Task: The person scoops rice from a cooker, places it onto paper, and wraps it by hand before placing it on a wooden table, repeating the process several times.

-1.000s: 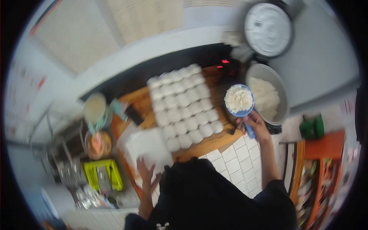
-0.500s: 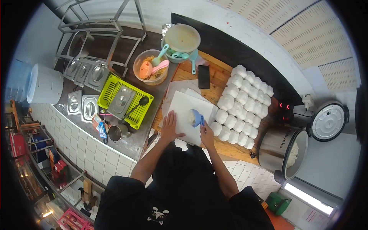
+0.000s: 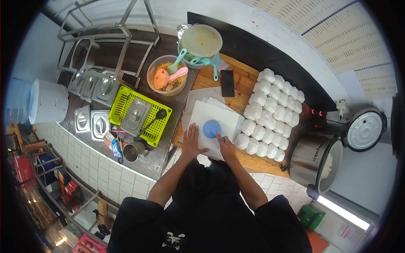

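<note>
My left hand [image 3: 193, 144] lies flat with its fingers spread on the left edge of a stack of white paper sheets [image 3: 203, 110]. In my right hand [image 3: 227, 150] is the handle of a blue rice scoop [image 3: 211, 128]. The scoop's round bowl is turned upside down on the top sheet, so whatever is under it is hidden. Right of the paper, rows of white paper-wrapped packets [image 3: 265, 119] stand close together. A black phone [image 3: 228, 83] lies just beyond the sheets.
A large rice cooker [image 3: 304, 155] with white rice [image 3: 327, 167] inside stands at the right. Beyond the paper are a bowl of orange food [image 3: 150, 78] with ladles and a lidded tub [image 3: 201, 41]. To the left are a green basket [image 3: 159, 134], a metal mug [image 3: 132, 152] and several lidded steel pans.
My right hand has tipped the scoop over: its rice-filled opening showed before, and now its rounded blue back faces up on the paper. My left hand remains flat on the sheets.
</note>
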{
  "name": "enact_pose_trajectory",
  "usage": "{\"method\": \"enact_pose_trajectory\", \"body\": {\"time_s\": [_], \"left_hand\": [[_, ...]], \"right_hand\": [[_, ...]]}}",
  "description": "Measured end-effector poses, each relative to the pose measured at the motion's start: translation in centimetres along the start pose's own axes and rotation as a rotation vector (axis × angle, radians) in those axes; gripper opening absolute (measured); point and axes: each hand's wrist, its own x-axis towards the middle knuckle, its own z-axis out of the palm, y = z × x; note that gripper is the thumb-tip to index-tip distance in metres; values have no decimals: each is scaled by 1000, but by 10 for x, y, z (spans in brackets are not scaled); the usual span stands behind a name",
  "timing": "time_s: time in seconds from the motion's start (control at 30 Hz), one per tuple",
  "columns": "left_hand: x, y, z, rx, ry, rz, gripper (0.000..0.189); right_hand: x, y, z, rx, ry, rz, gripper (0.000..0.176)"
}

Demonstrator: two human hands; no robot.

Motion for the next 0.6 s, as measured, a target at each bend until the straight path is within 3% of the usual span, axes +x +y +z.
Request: {"method": "enact_pose_trajectory", "body": {"time_s": [0.07,0.13,0.23,0.33,0.4,0.47,0.53,0.6], "left_hand": [[2,4,0,7,-23,-10,132],[4,7,3,23,-15,-6,133],[2,7,0,78,-26,0,133],[-2,19,0,108,-16,-65,133],[-8,24,12,101,72,-89,132],[-14,20,45,-76,217,-79,131],[-21,37,56,-14,222,-164,126],[-24,51,74,12,180,-269,124]], "right_hand": [[1,-22,19,24,24,129,71],[-3,-13,9,81,-38,35,67],[-19,13,-17,227,147,80,62],[-57,30,-93,460,453,181,62],[-87,74,-145,214,714,215,58],[-122,129,-203,246,1073,185,46],[-182,167,-288,449,1100,563,35],[-238,224,-360,137,1148,772,30]]}}
